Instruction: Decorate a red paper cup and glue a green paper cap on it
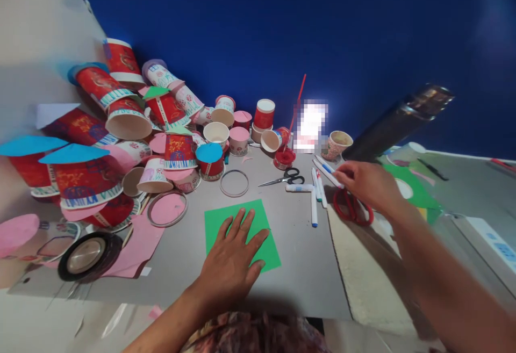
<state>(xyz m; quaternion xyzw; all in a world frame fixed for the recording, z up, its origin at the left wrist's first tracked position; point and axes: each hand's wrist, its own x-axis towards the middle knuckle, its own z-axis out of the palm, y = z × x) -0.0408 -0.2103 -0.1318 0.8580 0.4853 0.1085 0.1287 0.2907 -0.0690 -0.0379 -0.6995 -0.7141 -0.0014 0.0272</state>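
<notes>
My left hand (234, 259) lies flat on a square of green paper (215, 224), fingers spread. Over at the right, my right hand (368, 184) has its fingers pinched at the end of a white and blue marker (328, 173). Red scissor handles (351, 208) show just below that hand. Several more markers (314, 205) lie to its left, close to black-handled scissors (282, 178). A thin ring (234, 183) rests behind the green paper.
Decorated paper cups (121, 116) are heaped on the left and back of the table. A tape roll (89, 256) sits at the front left near pink paper (141, 240). A dark cylinder (387, 124) leans behind my right hand; a power strip (489, 251) lies far right.
</notes>
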